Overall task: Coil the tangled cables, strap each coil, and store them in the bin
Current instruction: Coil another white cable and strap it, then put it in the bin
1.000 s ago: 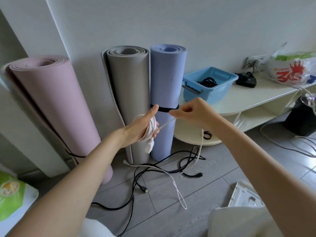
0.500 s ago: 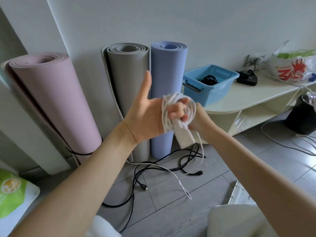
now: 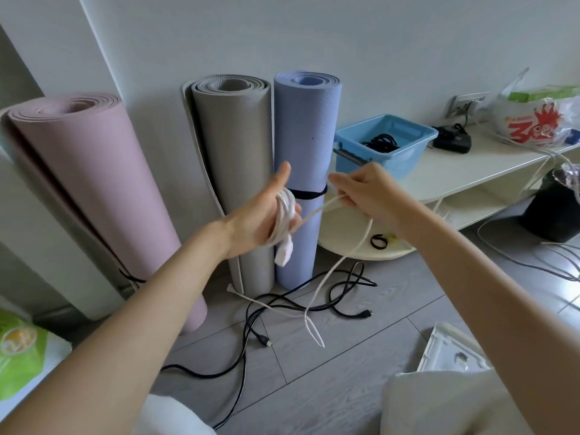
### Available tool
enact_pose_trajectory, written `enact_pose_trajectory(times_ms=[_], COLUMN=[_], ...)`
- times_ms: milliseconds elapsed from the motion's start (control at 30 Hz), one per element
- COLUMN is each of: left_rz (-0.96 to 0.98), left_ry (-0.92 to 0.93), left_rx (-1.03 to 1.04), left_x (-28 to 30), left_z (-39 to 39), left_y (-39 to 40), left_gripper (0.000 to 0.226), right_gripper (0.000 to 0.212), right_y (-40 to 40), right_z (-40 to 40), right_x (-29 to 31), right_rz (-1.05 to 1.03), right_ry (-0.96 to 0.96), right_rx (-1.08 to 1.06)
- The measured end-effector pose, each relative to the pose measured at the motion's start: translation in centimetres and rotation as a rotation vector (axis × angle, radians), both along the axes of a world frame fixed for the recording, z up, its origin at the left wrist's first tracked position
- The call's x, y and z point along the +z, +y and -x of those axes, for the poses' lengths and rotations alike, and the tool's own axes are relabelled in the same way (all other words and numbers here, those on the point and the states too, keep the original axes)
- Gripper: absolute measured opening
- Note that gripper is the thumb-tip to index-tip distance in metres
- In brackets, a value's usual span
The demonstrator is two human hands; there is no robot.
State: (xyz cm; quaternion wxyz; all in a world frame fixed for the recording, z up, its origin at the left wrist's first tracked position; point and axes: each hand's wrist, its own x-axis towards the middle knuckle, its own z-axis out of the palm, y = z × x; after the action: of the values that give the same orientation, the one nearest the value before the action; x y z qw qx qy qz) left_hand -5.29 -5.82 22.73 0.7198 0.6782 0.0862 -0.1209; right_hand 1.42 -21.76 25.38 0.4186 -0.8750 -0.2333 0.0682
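So the left hand (image 3: 257,215) has the white cable (image 3: 284,215) looped around its fingers, thumb sticking up, with the white plug end dangling just below the palm. The right hand (image 3: 361,191) pinches the loose run of that same cable, pulled taut between both hands, and the rest trails down to the floor. A black cable (image 3: 301,304) lies tangled on the floor near the rolled mats. The blue bin (image 3: 405,158) sits far right on the table (image 3: 455,174), with a black coil (image 3: 381,142) already inside.
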Motion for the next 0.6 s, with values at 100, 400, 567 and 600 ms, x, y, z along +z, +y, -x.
enact_pose_trajectory(times_ms=[100, 400, 567, 600], left_rz=[-0.073, 0.766, 0.755, 0.636], left_ry=[0.116, -0.165, -0.383, -0.35], left_rx=[-0.495, -0.191, 0.5, 0.6], left_x=[-0.4, 2.4, 2.2, 1.6], left_z=[1.5, 1.2, -0.5, -0.8], left_y=[-1.0, -1.8, 1.1, 1.6], left_gripper=[0.086, 0.081, 0.053, 0.053], right_gripper=[0.051, 0.027, 0.05, 0.053], right_y=[-0.5, 1.4, 1.9, 1.7], right_z=[-1.0, -0.3, 2.7, 2.9], right_x=[-0.7, -5.9, -4.2, -3.1], right_rz=[-0.102, 0.052, 0.23, 0.23], right_ry=[-0.074, 0.207, 0.16, 0.094], right_rx=[-0.085, 0.05, 0.231, 0.243])
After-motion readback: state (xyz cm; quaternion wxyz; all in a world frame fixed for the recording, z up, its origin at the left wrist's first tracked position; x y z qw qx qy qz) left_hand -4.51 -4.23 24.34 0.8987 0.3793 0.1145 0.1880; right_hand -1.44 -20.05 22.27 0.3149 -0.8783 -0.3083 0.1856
